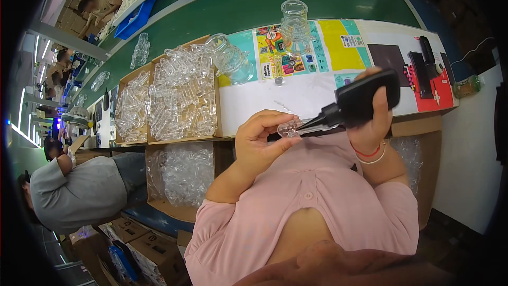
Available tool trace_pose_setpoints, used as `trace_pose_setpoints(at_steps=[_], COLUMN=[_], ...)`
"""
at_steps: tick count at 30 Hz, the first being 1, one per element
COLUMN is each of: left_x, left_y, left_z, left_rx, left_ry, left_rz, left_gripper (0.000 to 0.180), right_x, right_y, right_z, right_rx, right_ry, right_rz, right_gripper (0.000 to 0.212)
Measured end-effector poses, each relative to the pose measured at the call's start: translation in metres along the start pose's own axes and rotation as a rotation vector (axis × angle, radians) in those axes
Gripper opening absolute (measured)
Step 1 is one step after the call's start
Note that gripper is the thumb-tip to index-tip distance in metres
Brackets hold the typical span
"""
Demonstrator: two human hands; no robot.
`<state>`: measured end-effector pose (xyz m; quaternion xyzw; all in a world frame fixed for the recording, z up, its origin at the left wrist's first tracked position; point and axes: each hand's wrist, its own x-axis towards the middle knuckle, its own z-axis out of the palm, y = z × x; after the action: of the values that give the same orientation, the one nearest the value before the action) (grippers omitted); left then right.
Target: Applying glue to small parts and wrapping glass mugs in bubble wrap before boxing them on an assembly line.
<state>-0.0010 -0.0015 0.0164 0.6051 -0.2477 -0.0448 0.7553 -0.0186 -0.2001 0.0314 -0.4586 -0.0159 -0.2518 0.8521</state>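
Reading this off my head feed: left hand is pinched on a small clear plastic piece, thumb below, index finger above. So the piece sits at the left hand's fingertips, just in front of the pink shirt. Right hand is wrapped round a black bottle, which I have tipped with its tapered nozzle pointing left and down. Nozzle tip is at the piece by the left thumb; can't tell if it touches or is inside. Red cord and pale bangle are on the wrist below the right hand. Tabletop is white just beyond the left hand. Carton heaped with clear parts is to the left of that hand, with a second filled carton farther left. Clear vessel stands tilted in view beyond the left hand; another clear vessel is farther out, between the two hands, over a colourful printed sheet. Black tray and pink beads are to the right of the right hand. Person in grey is well apart, far left of my left hand.
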Motion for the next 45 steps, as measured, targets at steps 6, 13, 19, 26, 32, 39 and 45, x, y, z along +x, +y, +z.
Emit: trace_pose_setpoints(at_steps=[6, 13, 19, 26, 32, 39, 45], left_x=[0.008, 0.024, 0.028, 0.031, 0.032, 0.031, 0.03], left_y=[-0.01, -0.029, -0.043, -0.052, -0.056, -0.059, -0.062], left_z=[0.001, 0.002, 0.004, 0.009, 0.008, 0.005, 0.006], left_rx=[-0.2, -0.421, -0.431, -0.442, -0.444, -0.474, -0.491], left_ry=[0.029, 0.028, 0.052, 0.046, 0.058, 0.068, 0.086], left_rz=[-0.214, -0.38, -0.384, -0.453, -0.47, -0.472, -0.46], left_gripper=[0.04, 0.039, 0.034, 0.032, 0.032, 0.032, 0.032], right_x=[0.031, 0.056, 0.078, 0.098, 0.112, 0.139, 0.159], right_y=[0.019, 0.029, 0.019, 0.033, 0.03, 0.028, 0.039], right_z=[-0.024, -0.089, -0.118, -0.192, -0.193, -0.202, -0.217], right_rx=[0.507, 0.503, 0.232, 0.444, 0.438, 0.098, -0.92], right_ry=[0.215, 0.224, 0.442, 0.562, 0.342, 0.294, 0.279], right_rz=[0.29, 0.268, 0.05, -0.139, 0.144, -0.119, -0.252], right_gripper=[0.036, 0.03, 0.032, 0.023, 0.023, 0.022, 0.038])
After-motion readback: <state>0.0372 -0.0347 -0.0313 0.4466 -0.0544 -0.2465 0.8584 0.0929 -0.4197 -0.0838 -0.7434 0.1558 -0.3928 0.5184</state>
